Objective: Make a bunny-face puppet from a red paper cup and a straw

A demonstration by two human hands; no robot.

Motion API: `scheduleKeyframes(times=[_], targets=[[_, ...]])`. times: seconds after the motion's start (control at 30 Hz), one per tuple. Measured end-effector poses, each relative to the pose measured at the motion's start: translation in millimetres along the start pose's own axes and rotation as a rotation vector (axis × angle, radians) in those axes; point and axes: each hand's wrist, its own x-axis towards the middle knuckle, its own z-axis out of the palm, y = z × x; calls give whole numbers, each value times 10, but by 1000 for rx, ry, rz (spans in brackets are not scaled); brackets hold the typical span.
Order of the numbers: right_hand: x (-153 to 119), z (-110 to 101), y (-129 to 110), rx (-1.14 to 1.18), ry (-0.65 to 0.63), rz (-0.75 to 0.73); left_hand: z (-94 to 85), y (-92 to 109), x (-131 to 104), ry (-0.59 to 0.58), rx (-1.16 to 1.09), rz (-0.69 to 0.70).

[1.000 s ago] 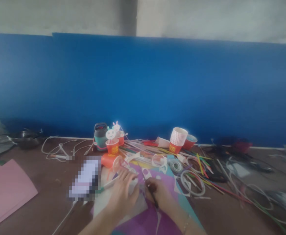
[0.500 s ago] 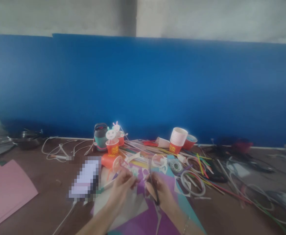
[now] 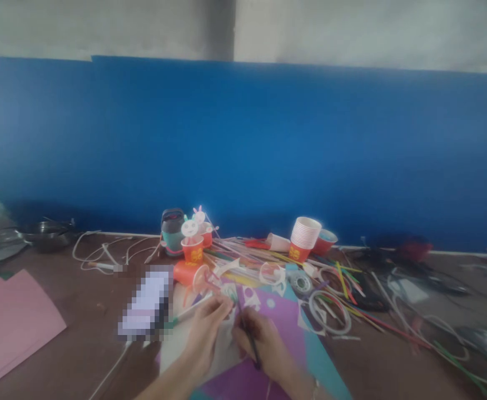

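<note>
My right hand (image 3: 261, 339) is closed around a pair of dark-handled scissors (image 3: 249, 340), whose blades point up and away beside my left fingertips. My left hand (image 3: 208, 318) is closed in a pinch; whatever lies between its fingers is too small and blurred to name. Just beyond those fingertips shows a small whitish-green piece (image 3: 230, 291). Under both hands lie purple paper (image 3: 287, 322), a pale sheet and a blue sheet (image 3: 324, 358). White paper scraps (image 3: 252, 298) with cut-out holes rest on the purple paper. An orange paper cup (image 3: 189, 275) lies on its side nearby.
A stack of paper cups (image 3: 304, 240), cups with rabbit-like paper faces (image 3: 190, 229), coloured sticks (image 3: 243, 261) and a tape roll (image 3: 301, 282) stand or lie behind. At left are a pixelated phone-like device (image 3: 145, 303), white cables (image 3: 102, 253) and pink paper (image 3: 16, 330).
My right hand has moved left and slightly down with the scissors, closer to my left hand, and their blades tilt more to the left. My left hand has shifted only slightly.
</note>
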Motion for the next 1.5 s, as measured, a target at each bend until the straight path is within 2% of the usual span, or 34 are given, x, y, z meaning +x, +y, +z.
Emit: scheduleKeyframes(times=[0.17, 0.37, 0.67, 1.03, 1.5], targets=[[8, 3, -10, 25, 2, -2, -20, -37, 9, 35, 67, 55], [8, 12, -37, 49, -15, 8, 29, 10, -15, 7, -17, -29], [23, 10, 13, 59, -1, 20, 4, -11, -2, -22, -73, -54], [11, 4, -40, 4, -8, 3, 43, 30, -15, -26, -96, -60], [28, 14, 78, 50, 8, -18, 21, 14, 1, -19, -124, -51]])
